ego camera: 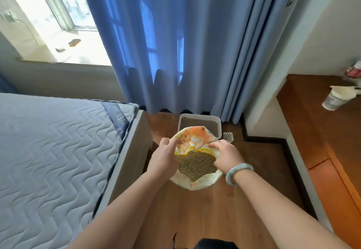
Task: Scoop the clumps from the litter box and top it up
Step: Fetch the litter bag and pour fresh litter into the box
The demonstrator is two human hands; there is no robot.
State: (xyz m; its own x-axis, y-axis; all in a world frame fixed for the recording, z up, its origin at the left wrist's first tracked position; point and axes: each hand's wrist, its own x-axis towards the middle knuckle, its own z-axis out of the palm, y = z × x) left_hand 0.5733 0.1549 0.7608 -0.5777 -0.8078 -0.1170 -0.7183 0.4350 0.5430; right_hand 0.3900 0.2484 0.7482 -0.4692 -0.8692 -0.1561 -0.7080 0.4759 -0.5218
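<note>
A: So, which step is this?

B: The top-up, I'd say. The left hand (164, 157) and the right hand (226, 155) each grip the rim of the litter bag (195, 141), fingers curled over its edge, holding the mouth wide above the pellets (197, 163).

A: And the litter box (199, 115)?

B: On the floor just behind the bag, against the curtain (185, 53), with the scoop (228, 136) beside it. The bag hides much of it, so I can't tell whether clumps remain.

A: Next?

B: Probably lift the bag and tilt it over the box, pouring slowly.
</note>
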